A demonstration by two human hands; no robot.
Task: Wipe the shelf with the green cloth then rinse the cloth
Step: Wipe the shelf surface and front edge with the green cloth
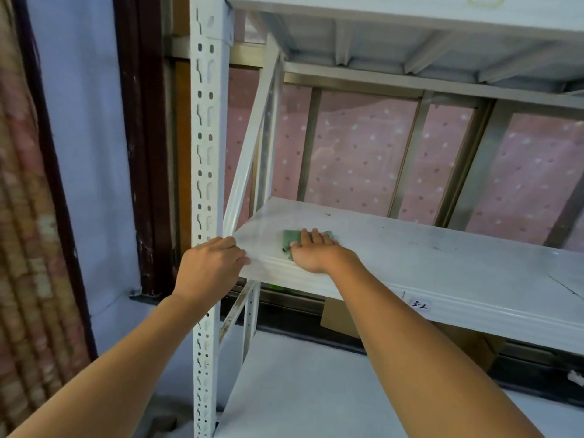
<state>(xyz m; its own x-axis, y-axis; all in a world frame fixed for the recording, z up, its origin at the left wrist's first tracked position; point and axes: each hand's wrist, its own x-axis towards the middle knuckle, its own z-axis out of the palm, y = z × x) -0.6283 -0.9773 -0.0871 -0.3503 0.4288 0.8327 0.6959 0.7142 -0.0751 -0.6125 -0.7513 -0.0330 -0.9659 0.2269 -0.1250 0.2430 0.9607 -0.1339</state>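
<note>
Both forearms reach up and forward from the bottom of the view toward a white metal rack. The right hand (316, 252) lies flat, palm down, on the green cloth (292, 240), which sits folded on the shelf (442, 267) near its front left corner; the fingers are spread and point toward the back, pressing the cloth rather than gripping it, and only the cloth's left and far edges show from under the hand. The left hand (210, 263) is curled around the corner where the shelf's front lip meets the slotted post (205, 153), fingers wrapped over the edge, apparently steadying the rack. As for progress, wiping looks under way but far from finished: the cloth is at the left end, and the long stretch of shelf to the right shows dark specks and smudges, so most of the surface seems left to cover. Whether the patch around the cloth is already clean is hard to tell. Rinsing is not yet begun, and no sink or tap is in view. The right arm is nearly straight, wrist bent back so the palm bears down; the left elbow is more bent, its wrist turned inward to the post. A label (418, 305) is stuck on the shelf's front lip, and a lower shelf (300, 390) lies beneath the arms
</note>
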